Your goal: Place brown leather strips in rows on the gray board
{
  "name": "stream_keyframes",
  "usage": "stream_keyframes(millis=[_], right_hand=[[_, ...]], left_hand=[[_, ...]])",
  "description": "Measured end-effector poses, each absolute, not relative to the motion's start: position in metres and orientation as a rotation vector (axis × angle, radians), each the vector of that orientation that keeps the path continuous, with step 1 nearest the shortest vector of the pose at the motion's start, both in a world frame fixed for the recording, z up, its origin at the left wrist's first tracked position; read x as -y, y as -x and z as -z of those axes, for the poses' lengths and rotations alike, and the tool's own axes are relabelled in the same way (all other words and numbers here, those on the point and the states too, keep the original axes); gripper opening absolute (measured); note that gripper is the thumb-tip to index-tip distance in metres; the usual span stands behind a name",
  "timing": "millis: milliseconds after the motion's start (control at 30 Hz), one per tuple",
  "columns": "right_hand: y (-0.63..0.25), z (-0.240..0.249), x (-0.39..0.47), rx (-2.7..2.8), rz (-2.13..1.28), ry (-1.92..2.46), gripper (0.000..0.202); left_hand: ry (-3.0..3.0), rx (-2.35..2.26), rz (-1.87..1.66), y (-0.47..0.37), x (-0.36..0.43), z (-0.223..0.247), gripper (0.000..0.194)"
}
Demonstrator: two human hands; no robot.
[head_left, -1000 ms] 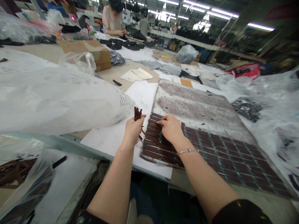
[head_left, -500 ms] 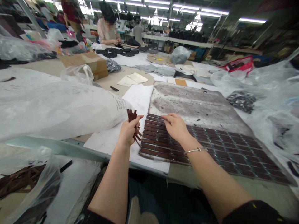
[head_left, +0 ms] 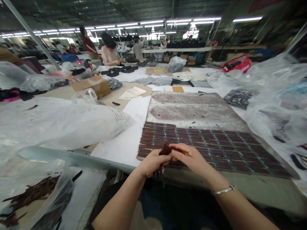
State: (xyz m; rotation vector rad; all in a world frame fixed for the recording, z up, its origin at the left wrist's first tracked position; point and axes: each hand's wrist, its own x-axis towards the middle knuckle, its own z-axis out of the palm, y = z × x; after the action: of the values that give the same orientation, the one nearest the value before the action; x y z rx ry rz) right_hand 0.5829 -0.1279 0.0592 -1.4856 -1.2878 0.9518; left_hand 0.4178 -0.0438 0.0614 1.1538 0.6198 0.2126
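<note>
A small bundle of dark brown strips (head_left: 164, 149) is gripped in my left hand (head_left: 153, 163), its ends sticking out above and below the fingers. My right hand (head_left: 188, 157) meets the left one, thumb and fingers pinched at the side of the bundle; the exact piece between its fingertips is partly hidden. Both hands are over the table's front edge, before a worn grey-white board (head_left: 172, 110). Rows of brown strips (head_left: 203, 140) lie side by side across the board's nearer half, with a shorter row at the upper left.
A filled white plastic bag (head_left: 96, 123) covers the table at left, near a cardboard box (head_left: 93, 85). Below it, an open clear bag holds loose brown strips (head_left: 39, 191). Clear plastic bags (head_left: 275, 102) crowd the right side. A co-worker (head_left: 109, 51) sits across the table.
My right hand has left the upper-left row on the board and come back toward me to the bundle. My left hand has moved right and nearer, and the view has tilted up.
</note>
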Motion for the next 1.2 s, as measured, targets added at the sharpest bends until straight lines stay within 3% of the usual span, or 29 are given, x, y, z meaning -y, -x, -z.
stream_keyframes(millis=[333, 633, 767, 1000, 1200], right_hand=[[-0.582, -0.056, 0.109, 1.236, -0.74, 1.628, 0.012], [-0.574, -0.051, 0.092, 1.116, -0.832, 1.574, 0.021], [-0.571, -0.053, 0.086, 1.038, -0.904, 1.528, 0.038], [-0.573, -0.065, 0.073, 1.134, -0.917, 1.632, 0.028], [-0.562, -0.054, 0.066, 1.015, -0.835, 1.718, 0.032]], left_hand=[[-1.248, -0.736, -0.21, -0.435, 0.036, -0.064, 0.02], [-1.186, -0.822, -0.397, -0.423, 0.022, -0.051, 0.034], [-1.144, -0.82, -0.471, -0.416, 0.018, -0.051, 0.034], [-1.183, -0.803, -0.494, -0.41, 0.008, -0.049, 0.033], [-1.184, -0.842, -0.589, -0.409, -0.003, -0.043, 0.031]])
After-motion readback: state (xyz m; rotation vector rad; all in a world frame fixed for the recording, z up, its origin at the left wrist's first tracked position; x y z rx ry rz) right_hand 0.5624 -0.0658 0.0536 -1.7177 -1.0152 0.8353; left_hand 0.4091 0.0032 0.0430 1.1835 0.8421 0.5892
